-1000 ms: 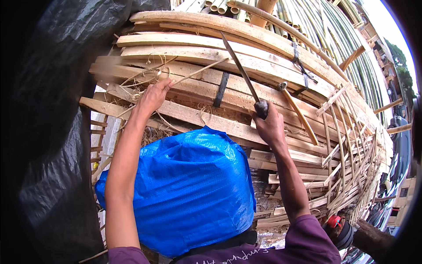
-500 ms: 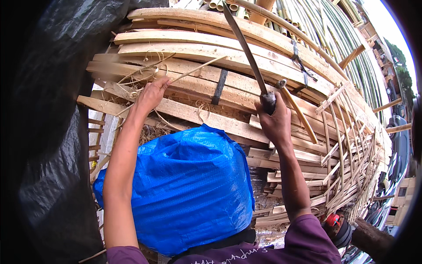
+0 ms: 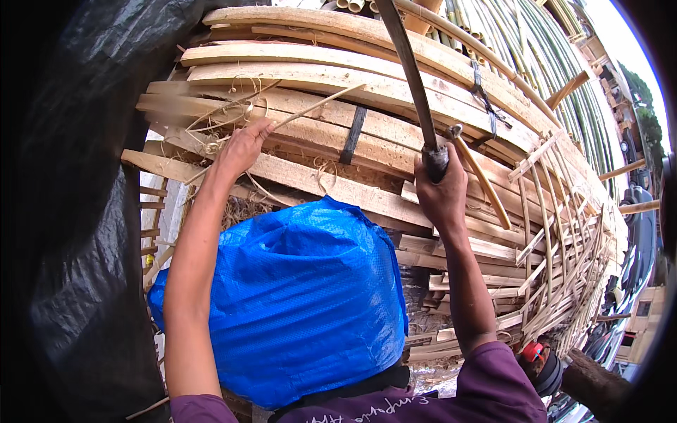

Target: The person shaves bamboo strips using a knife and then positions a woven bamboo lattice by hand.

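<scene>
My left hand [image 3: 245,146] is closed around a thin bamboo strip [image 3: 321,103], which points up and to the right over the planks. Upright in my right hand [image 3: 443,189] is a machete [image 3: 412,77], gripped by its dark handle, its tip cut off by the upper picture edge. Blade and strip are apart. Just right of that hand lies a curved wooden stick [image 3: 486,183] with a metal-looking end; its exact kind is unclear. Curled shavings [image 3: 248,109] lie around my left hand. A blue tarp [image 3: 303,303] covers my lap between both forearms.
Long sawn planks [image 3: 310,77] are stacked across the front, with a black strap [image 3: 352,135] around some. Split bamboo strips [image 3: 564,261] pile up at right. Bamboo poles [image 3: 522,56] stretch away behind. Black plastic sheeting [image 3: 84,247] hangs at left; a red-and-black object [image 3: 539,363] sits lower right.
The machete has shifted slightly right and up, its tip now past the upper edge. My right hand has moved a little right and down. My left hand and the strip have barely moved.
</scene>
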Motion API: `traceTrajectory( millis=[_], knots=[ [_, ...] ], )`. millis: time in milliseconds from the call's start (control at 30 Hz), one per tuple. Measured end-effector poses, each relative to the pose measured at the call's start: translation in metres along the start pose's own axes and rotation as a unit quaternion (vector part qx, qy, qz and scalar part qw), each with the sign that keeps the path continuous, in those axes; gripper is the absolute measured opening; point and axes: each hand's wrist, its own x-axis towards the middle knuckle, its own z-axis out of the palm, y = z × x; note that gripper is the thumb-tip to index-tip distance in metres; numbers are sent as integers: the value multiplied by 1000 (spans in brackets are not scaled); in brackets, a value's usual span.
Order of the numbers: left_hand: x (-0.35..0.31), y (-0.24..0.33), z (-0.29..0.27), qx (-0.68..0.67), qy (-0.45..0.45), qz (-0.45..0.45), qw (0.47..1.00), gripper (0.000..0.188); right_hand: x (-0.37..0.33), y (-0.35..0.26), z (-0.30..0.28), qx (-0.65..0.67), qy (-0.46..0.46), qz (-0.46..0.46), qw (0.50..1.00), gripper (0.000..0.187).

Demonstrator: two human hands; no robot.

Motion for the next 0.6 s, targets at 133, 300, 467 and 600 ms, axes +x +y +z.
traceTrajectory(
  millis=[133,300,467,600],
  knots=[
    [5,3,3,6,16,9,1000,45,-2,49,25,-96,-62,22,993,27],
    [-2,8,-1,-7,-7,-16,1000,48,5,2,1,-35,-29,4,999,27],
    [1,-3,-4,-11,-15,-2,1000,52,0,9,10,-49,-16,-12,999,25],
    [8,2,6,-28,-15,5,999,53,6,46,23,-103,-63,24,992,29]
  ],
)
